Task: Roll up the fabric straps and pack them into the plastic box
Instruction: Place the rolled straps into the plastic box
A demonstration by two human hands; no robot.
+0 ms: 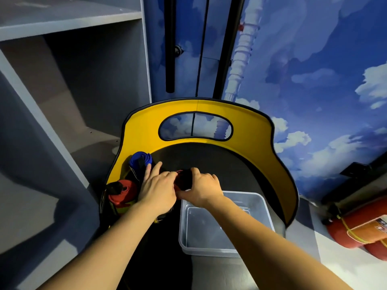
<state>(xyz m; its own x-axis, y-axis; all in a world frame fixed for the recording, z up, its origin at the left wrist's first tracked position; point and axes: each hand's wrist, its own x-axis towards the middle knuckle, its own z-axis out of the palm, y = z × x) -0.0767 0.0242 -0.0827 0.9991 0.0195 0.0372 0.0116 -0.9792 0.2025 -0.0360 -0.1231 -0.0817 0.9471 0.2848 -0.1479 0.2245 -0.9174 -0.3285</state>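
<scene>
Both hands meet over the dark seat (209,162) of a yellow-backed chair. My left hand (159,189) and my right hand (201,187) together hold a dark roll of fabric strap with a red edge (184,181); most of it is hidden by my fingers. A blue rolled strap (139,161) lies at the seat's left edge, beside my left fingertips. A red rolled strap (122,193) sits nearer, left of my left wrist. The clear plastic box (224,225) stands open on the seat under my right forearm, and I see nothing in it.
The chair's yellow backrest (199,114) curves round the far and right sides of the seat. A grey shelf unit (69,84) stands close on the left. A sky-painted wall (314,70) is behind, and red cylinders (362,229) lie on the floor at right.
</scene>
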